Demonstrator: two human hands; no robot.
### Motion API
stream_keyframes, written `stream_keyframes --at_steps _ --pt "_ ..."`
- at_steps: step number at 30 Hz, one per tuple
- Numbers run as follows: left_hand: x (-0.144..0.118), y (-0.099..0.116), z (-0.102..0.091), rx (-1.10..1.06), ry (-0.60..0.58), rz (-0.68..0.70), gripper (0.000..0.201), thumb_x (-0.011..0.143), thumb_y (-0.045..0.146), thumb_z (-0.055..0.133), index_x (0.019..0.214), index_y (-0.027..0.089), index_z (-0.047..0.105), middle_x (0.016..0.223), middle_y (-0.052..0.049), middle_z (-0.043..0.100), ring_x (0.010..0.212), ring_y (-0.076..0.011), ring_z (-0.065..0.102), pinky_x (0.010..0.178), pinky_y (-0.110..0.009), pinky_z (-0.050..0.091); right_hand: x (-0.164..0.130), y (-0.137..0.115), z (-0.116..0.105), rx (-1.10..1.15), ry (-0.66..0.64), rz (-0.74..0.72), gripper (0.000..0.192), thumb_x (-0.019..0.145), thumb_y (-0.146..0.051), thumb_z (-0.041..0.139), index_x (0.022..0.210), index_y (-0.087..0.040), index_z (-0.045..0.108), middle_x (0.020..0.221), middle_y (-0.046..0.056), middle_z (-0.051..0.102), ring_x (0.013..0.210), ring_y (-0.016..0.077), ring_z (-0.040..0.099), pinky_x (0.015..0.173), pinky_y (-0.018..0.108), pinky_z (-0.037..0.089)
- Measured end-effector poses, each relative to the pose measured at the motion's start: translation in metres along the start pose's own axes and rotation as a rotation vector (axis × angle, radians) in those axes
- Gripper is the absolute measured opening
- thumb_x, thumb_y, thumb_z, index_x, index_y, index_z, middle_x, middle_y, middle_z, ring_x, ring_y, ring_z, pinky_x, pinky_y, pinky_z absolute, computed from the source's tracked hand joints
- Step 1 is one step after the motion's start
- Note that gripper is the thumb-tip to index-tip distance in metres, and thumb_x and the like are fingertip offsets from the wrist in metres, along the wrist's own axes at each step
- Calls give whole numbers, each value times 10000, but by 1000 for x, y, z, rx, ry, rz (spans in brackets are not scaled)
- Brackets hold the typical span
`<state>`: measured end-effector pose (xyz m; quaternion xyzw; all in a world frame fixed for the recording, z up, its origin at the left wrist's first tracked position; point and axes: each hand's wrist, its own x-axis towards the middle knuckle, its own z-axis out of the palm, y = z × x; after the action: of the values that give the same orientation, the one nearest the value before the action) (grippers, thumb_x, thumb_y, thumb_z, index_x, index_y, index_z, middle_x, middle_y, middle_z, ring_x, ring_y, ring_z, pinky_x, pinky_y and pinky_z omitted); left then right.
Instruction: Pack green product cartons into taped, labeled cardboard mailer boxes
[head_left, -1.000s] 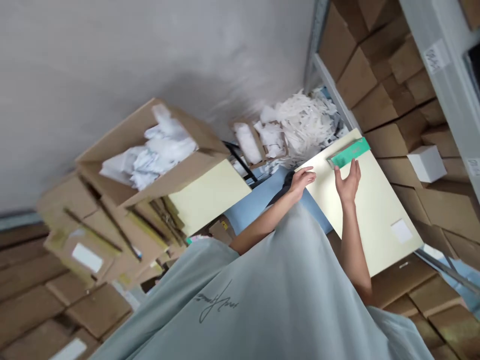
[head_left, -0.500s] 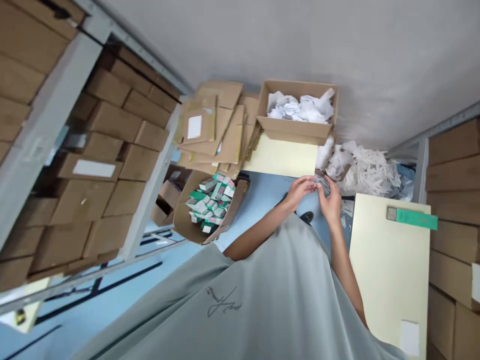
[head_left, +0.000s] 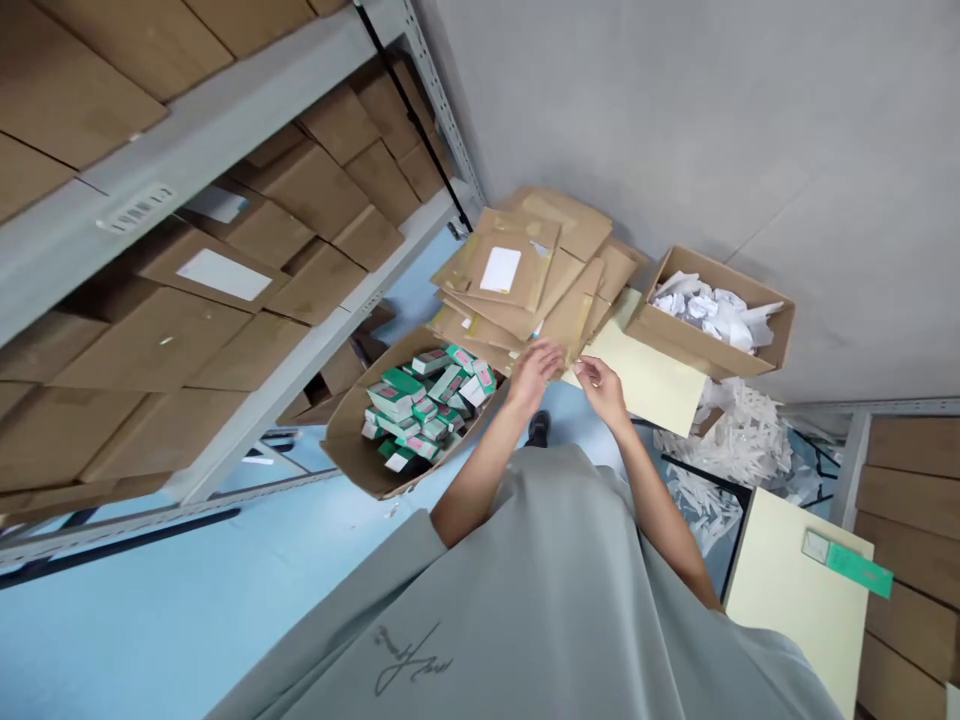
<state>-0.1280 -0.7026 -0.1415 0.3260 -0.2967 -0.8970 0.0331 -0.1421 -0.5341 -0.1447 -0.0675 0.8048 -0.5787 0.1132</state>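
My left hand [head_left: 534, 372] is over the front edge of a stack of flattened cardboard boxes [head_left: 544, 270], its fingers bent together toward my right hand. Just to its right, my right hand [head_left: 601, 388] has thumb and fingertips curled in a pinch. Something thin and see-through seems to lie between the fingertips, too faint to name. Left of my hands is an open cardboard box [head_left: 346, 445] holding several small green-and-white cartons [head_left: 427, 412]. A pale yellow board [head_left: 652, 378] reaches out from under the flattened stack, beyond my right hand.
An open carton [head_left: 682, 340] of crumpled white paper [head_left: 716, 310] stands on the pale board by the wall. White shredded paper [head_left: 739, 440] is heaped below it. At right, a green box [head_left: 855, 568] lies on a pale tabletop [head_left: 795, 610]. Metal shelving [head_left: 300, 370] with cardboard boxes flanks the left.
The view has swung left. Both hands have moved from beside the paper heap to the front of the flattened cardboard. The clear crumpled film seen between them earlier is now hardly visible.
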Motion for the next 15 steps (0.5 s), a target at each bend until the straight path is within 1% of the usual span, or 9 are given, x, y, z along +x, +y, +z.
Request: stream_keyframes --at_steps 2,3,4,6,8,9,12,13,15 --pt "40 39 -21 -42 119 -38 120 974 119 685 1046 202 735 1088 -57 828 1055 -145 784 1101 -279 592 40 -9 40 14 -27 30 391 965 -495 738 1225 -203 745 1217 159 878 1172 301 850 1136 467 656" --pt "59 56 -28 -51 163 -68 111 1007 127 655 1049 204 723 1109 -66 822 1077 -144 778 1124 -280 587 60 -14 58 1 -24 48 358 967 -463 738 1214 -203 737 1223 159 873 1185 294 842 1142 451 647" --pt "77 69 -33 -54 194 -101 112 1031 136 631 1060 206 714 1121 -76 814 1093 -148 771 1139 -285 584 79 -20 74 -33 -16 71 322 975 -432 728 1204 -205 727 1227 155 867 1197 284 833 1139 431 640" --pt "106 89 -37 -43 223 -162 111 1047 156 620 1099 210 702 1101 -88 797 1095 -166 760 1143 -305 584 116 -31 99 -148 12 126 230 993 -376 701 1157 -216 709 1190 133 857 1185 263 816 1102 389 630" --pt "125 99 -37 -28 232 -213 108 1032 162 654 1116 213 699 1017 -77 769 1047 -180 751 1115 -312 592 148 -41 115 -269 34 178 118 990 -335 707 1044 -232 685 1050 86 833 1105 255 798 1036 363 617" --pt "131 102 -37 -21 237 -236 106 1023 160 671 1108 215 700 962 -65 750 1009 -184 744 1092 -308 598 161 -44 121 -315 45 200 100 982 -321 722 969 -241 662 954 58 803 1049 254 783 997 356 606" --pt "140 103 -40 -10 240 -287 92 1009 148 698 1056 227 705 849 -36 698 913 -186 720 1004 -286 612 188 -47 133 -391 84 266 244 944 -276 788 809 -253 586 736 2 672 926 254 722 886 342 560" --pt "141 103 -42 -7 237 -303 88 1005 147 707 1041 228 708 841 -34 696 897 -185 716 978 -276 612 192 -46 136 -407 92 291 258 944 -264 798 795 -245 588 712 2 654 915 257 709 863 343 551" --pt "142 103 -46 -7 231 -333 80 995 154 742 1028 221 716 854 -35 709 874 -182 712 930 -260 605 195 -42 143 -417 92 326 220 969 -252 802 821 -198 648 745 34 689 930 275 711 849 362 562"
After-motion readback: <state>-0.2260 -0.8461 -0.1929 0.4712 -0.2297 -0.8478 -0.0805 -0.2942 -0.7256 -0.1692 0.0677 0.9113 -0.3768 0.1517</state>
